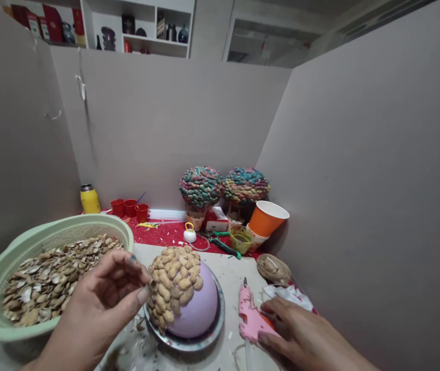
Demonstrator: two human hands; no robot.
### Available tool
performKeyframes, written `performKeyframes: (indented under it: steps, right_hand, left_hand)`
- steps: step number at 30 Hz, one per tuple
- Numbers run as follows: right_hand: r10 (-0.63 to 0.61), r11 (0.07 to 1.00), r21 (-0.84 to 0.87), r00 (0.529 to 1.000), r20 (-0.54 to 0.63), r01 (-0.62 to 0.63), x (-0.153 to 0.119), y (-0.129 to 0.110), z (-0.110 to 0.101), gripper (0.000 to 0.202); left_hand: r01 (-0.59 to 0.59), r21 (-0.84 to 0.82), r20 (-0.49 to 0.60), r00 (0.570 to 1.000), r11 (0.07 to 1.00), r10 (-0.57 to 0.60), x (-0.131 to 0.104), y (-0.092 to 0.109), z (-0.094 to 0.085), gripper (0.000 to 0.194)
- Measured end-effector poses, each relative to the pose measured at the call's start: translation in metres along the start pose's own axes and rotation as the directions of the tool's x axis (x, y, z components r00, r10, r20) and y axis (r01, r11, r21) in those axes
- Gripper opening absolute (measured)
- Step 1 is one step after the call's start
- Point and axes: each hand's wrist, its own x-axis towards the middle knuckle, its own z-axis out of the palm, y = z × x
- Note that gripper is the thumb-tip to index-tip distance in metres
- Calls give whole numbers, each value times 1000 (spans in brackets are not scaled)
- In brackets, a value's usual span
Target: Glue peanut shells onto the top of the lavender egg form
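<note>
A light purple ball [202, 304], partly covered with peanut shells [173, 273], rests in a round metal dish [222, 314]. My left hand [110, 293] is at the ball's left side, thumb and fingertips drawn together in a pinch against the shell-covered edge. Whatever is between those fingertips cannot be made out. On the right, my right hand [297, 324] has its thumb and fingers around the handle of a pink hot glue gun [249, 312]. The gun's nozzle points away from me, and a glue stick [248, 353] shows at its rear.
A green colander [127, 234] full of peanut shell pieces stands left. Behind are red cups [130, 207], a yellow bottle [89, 200], two colourful tree-like pieces [201, 186], green-handled pliers [225, 247] and orange paper cups [265, 220]. Twine [274, 269] lies right. Grey partitions [166, 118] surround the table.
</note>
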Motion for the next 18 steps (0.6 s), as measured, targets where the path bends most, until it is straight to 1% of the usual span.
performKeyframes:
  steps: [2, 4, 6, 8, 9, 11, 13, 14, 16, 17, 18]
  right_hand:
    - [-4, 1000, -26, 999, -36, 3, 1, -2, -11, 24]
    - [-13, 999, -34, 995, -103, 10, 4, -7, -20, 27]
    - [-72, 997, 9, 977, -203, 76, 9, -16, -29, 30]
    - [-169, 975, 85, 933, -316, 206, 16, -31, -36, 31]
    - [-214, 953, 122, 902, -374, 277, 21, -39, -39, 31]
    - [-265, 903, 192, 848, -459, 385, 32, -58, -42, 28]
    - [-290, 848, 255, 810, -510, 464, 45, -76, -42, 28]
    - [-295, 822, 293, 805, -515, 489, 51, -84, -40, 30]
    - [-299, 767, 377, 810, -506, 519, 64, -96, -34, 35]
    - [-295, 745, 417, 818, -495, 521, 70, -100, -30, 37]
    - [-291, 723, 454, 825, -484, 521, 75, -103, -25, 39]
  left_hand:
    - [-3, 43, -13, 1000, 999, 4, -3, -3, 0, 21]
    - [-8, 81, -23, 1000, 997, 9, -5, -6, -1, 22]
    - [-28, 126, -26, 999, 992, 31, -6, -10, -1, 21]
    - [-81, 167, -31, 996, 983, 87, -5, -13, 0, 19]
    - [-118, 183, -32, 992, 976, 126, -4, -14, 1, 18]
    - [-205, 214, -25, 976, 955, 216, -4, -17, 3, 19]
    - [-295, 276, 21, 953, 915, 301, -4, -20, 4, 21]
    - [-341, 318, 57, 938, 885, 342, -4, -22, 4, 23]
    - [-436, 415, 144, 898, 798, 416, -4, -24, 4, 26]
    - [-491, 453, 186, 869, 744, 459, -3, -24, 4, 28]
    - [-553, 473, 235, 830, 686, 506, -2, -24, 4, 31]
